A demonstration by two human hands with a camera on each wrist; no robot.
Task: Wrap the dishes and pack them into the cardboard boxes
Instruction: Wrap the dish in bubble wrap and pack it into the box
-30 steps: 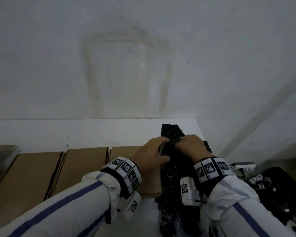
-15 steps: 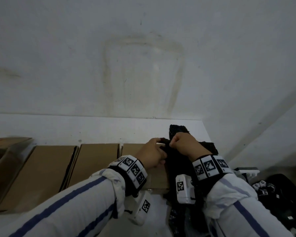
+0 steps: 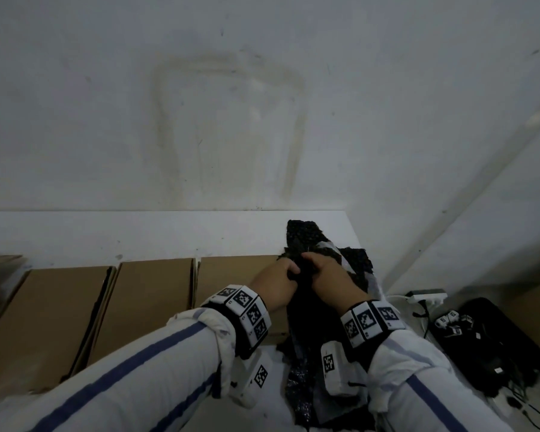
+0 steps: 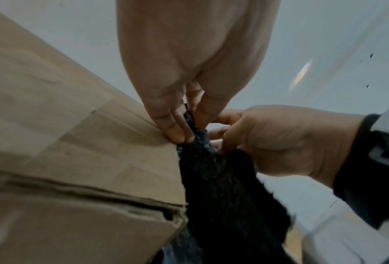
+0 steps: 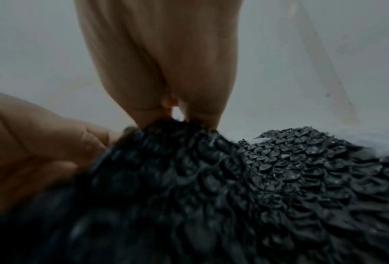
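Both hands on the wrap!

Left hand (image 3: 276,283) and right hand (image 3: 326,275) pinch the black bubble-textured plastic sheet (image 3: 306,241), at the flat brown cardboard box's (image 3: 231,275) three-o'clock edge; its length runs twelve-to-six, hands level.

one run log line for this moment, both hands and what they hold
left hand: pinches black bubble wrap | right hand: grips same wrap | cardboard boxes: flat on table | dishes: none seen
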